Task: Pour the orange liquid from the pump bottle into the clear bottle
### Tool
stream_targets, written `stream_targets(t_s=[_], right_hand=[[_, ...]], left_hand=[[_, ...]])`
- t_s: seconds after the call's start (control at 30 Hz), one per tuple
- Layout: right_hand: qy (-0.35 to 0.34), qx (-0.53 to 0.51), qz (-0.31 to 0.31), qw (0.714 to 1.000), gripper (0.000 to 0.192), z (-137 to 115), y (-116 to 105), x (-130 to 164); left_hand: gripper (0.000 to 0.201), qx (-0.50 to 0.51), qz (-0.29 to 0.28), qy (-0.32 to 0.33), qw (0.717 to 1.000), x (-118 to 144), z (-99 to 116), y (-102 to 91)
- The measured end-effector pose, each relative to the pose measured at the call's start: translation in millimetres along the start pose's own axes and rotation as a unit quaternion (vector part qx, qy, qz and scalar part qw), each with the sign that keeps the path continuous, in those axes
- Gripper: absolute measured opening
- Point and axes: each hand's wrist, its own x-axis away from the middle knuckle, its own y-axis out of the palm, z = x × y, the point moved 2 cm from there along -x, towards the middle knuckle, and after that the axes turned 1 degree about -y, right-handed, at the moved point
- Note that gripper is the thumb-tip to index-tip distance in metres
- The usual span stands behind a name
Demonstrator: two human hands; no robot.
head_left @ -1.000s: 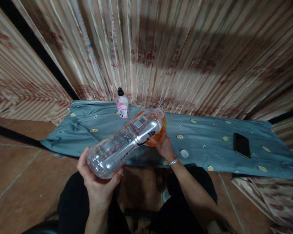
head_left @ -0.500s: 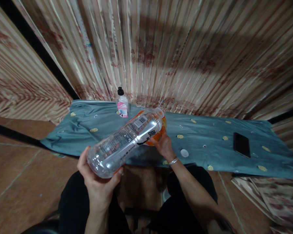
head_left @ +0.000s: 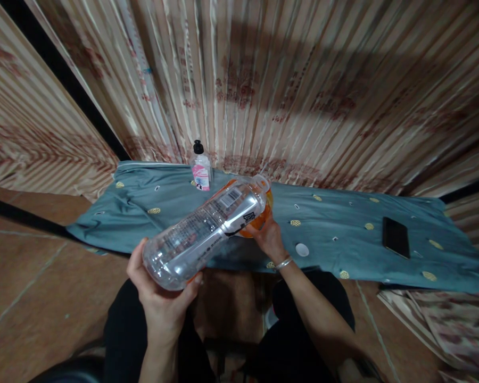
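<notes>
In the head view, the left hand [head_left: 162, 295] clasps the base of a large clear bottle [head_left: 205, 234], tilted above the blue cloth [head_left: 343, 229]. The right hand [head_left: 268, 236] grips an orange item [head_left: 259, 224] behind the bottle's neck end; whether it belongs to the bottle is unclear. Any liquid inside cannot be made out. A small black-capped bottle [head_left: 200, 173] stands upright on the cloth, contents unclear.

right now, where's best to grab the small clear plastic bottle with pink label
Probably around the upright body of the small clear bottle, below its black cap, from the left: the large transparent plastic bottle slants near its right.
</notes>
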Motion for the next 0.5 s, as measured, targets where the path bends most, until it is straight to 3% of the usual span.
stream_targets(t_s=[0.2, 0.5], right_hand=[[0.002, 0.003, -0.002, 1.0, 0.083, -2.5, -0.5, -0.7], [0.014, 0.0, -0.004, 1.0, 0.079, -6.9, -2.0, -0.5]], left_hand=[[0.108, -0.005, -0.031, 0.056, 0.998, 0.2, -1.9, -2.9], [0.108, 0.017, -0.041, 0.056, 0.997, 0.9, -3.6, -2.0]])
